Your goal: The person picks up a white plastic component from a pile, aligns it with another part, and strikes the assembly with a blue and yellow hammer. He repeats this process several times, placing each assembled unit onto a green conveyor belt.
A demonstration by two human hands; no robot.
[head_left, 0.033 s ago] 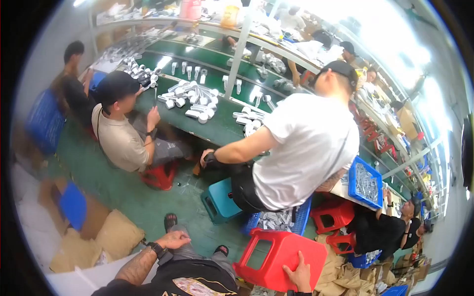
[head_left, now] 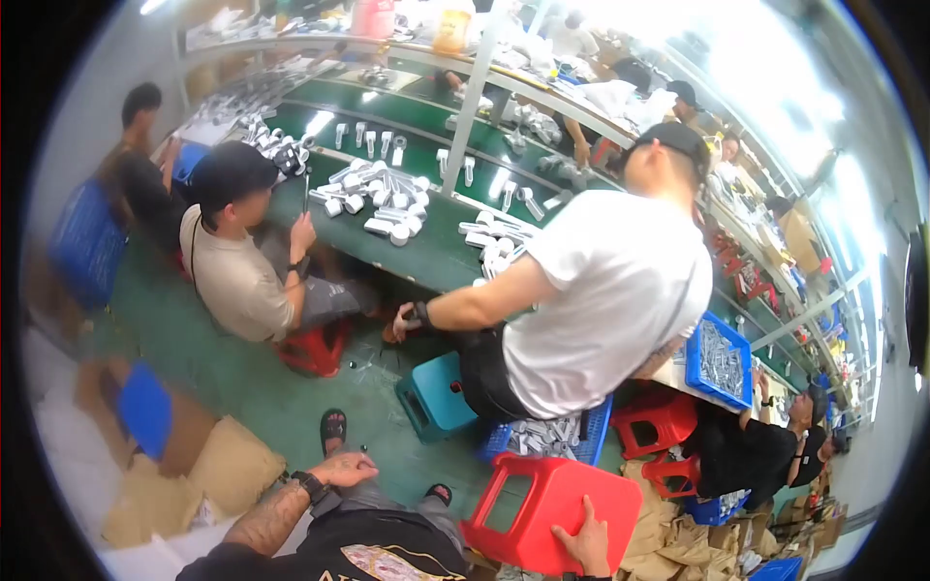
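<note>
The person is resting the right hand (head_left: pixel 583 540) on a red stool (head_left: pixel 559 492), with thumb and forefinger spreading wide against its side rather than closing round an edge. The stool is sitting at the person's right, near a blue crate (head_left: pixel 602 423) of grey parts and beside crumpled brown wrapping (head_left: pixel 668 547). The step in hand seems to be steadying the stool, and shifting it would probably be calling for a firmer hold on a rim or leg, as well as care around the crate. Meanwhile the left hand (head_left: pixel 344 471) is hovering or resting over the lap with its fingers loosely bunching; whether they are pinching anything small, one cannot tell. The remaining right fingers are partly hiding from view, and the lower edge is cutting off the right forearm. The stool's feet are not showing clearly, so whether it is standing level or tilting is uncertain. A co-worker in a white shirt (head_left: pixel 610 310) is covering part of the crate.
</note>
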